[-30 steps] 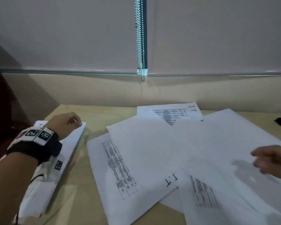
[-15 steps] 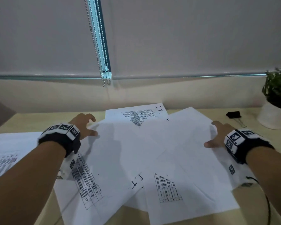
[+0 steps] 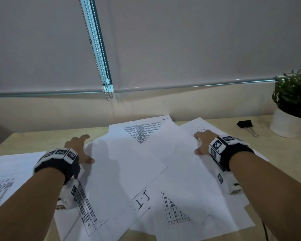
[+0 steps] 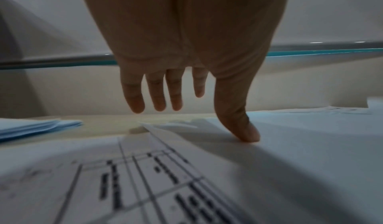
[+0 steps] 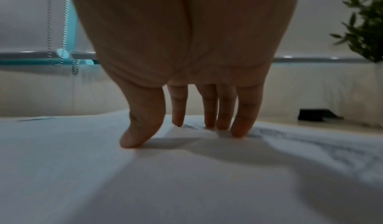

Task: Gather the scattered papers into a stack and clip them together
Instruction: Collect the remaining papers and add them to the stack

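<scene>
Several white printed sheets (image 3: 129, 167) lie fanned and overlapping in the middle of the wooden desk (image 3: 33, 141). My left hand (image 3: 79, 148) is at the pile's left edge, fingers straight, its thumb (image 4: 244, 129) touching the top sheet (image 4: 300, 145). My right hand (image 3: 202, 141) rests flat on the sheets at the pile's right side, thumb and fingertips (image 5: 238, 129) touching paper (image 5: 145, 178). A black binder clip (image 3: 245, 124) lies on the desk to the right, apart from both hands; it also shows as the black binder clip (image 5: 315, 114) in the right wrist view.
A second stack of papers (image 3: 9, 174) lies at the desk's left edge. A potted plant in a white pot (image 3: 290, 110) stands at the far right, beside the clip. A wall with a roller blind and its bead chain (image 3: 101, 70) closes the back.
My left hand came off the left stack and moved to the middle pile. My right hand moved in and settled flat on the pile's right side. The head view swung right and down.
</scene>
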Tool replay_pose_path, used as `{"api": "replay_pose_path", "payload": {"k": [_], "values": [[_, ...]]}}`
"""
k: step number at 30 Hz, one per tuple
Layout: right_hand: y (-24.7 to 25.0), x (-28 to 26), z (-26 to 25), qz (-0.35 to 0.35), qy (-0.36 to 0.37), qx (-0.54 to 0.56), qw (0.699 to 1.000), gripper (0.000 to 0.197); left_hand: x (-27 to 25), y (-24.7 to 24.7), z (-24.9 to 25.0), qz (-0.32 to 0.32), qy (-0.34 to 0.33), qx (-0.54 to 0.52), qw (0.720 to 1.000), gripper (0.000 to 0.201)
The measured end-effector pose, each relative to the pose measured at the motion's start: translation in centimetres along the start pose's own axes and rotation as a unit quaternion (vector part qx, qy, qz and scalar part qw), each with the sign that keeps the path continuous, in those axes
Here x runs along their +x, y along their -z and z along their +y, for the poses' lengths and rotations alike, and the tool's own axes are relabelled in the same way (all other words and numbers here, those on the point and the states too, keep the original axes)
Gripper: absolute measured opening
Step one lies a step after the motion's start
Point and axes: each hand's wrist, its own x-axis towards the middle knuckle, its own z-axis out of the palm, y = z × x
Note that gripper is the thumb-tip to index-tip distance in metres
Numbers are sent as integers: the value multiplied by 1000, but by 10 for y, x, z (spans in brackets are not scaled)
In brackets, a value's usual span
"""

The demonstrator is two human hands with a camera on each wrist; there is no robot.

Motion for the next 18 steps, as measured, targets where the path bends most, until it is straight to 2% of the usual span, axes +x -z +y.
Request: {"api": "replay_pose_path", "payload": {"k": [5, 7, 9, 12, 15, 18], "values": [[-10, 6, 0, 30, -20, 37, 999, 74, 0, -3, -12, -44, 28, -19, 998, 112], [-11, 7, 3, 17, -39, 43, 998, 76, 2, -2, -15, -44, 31, -20, 998, 114], [-11, 7, 6, 4, -52, 36, 998, 65, 4, -2, -15, -26, 44, 0, 999, 110], [4, 4, 16, 31, -61, 46, 997, 47, -7, 6, -8, 13, 46, 15, 999, 84], [37, -8, 26, 98, -81, 91, 988, 40, -16, 19, -2, 45, 9, -62, 997, 50], [59, -23, 27, 132, -65, 152, 977, 33, -27, 35, 3, 114, -57, -173, 977, 41]]}}
